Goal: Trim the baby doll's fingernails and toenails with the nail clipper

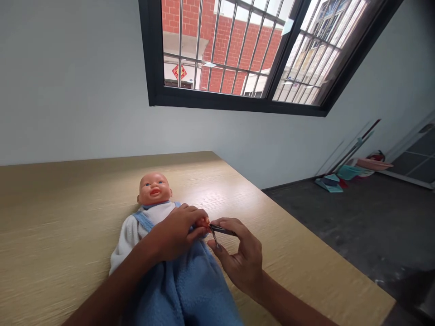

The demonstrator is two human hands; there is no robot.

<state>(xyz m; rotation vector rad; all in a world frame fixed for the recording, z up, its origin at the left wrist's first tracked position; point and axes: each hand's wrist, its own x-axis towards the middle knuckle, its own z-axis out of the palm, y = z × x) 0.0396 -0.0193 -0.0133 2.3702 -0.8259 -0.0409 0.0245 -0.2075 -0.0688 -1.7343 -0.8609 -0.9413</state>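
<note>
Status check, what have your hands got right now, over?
Left hand closed around baby doll's hand. Right hand holding nail clippers at that hand. Baby doll lying face up on wooden table.

A peach-pink vinyl doll head point(154, 190) is marked with blue irises and a red mouth, and a small orange-peach doll hand point(203, 222) is tinted more deeply. A white fleece top point(129, 235) is crossed by a pale blue strap, above plain blue fleece overalls point(183, 290). A metal nail clipper point(220, 230) is coloured dark grey and silver. A honey-beige wooden tabletop point(68, 226) is streaked with fine tan grain. Far off, a red brick wall point(224, 40) is seen behind a black window frame point(217, 102). To the right, a teal flat object point(328, 184) and a pink shallow tray point(372, 164) are set against a dark grey floor point(322, 217).
</note>
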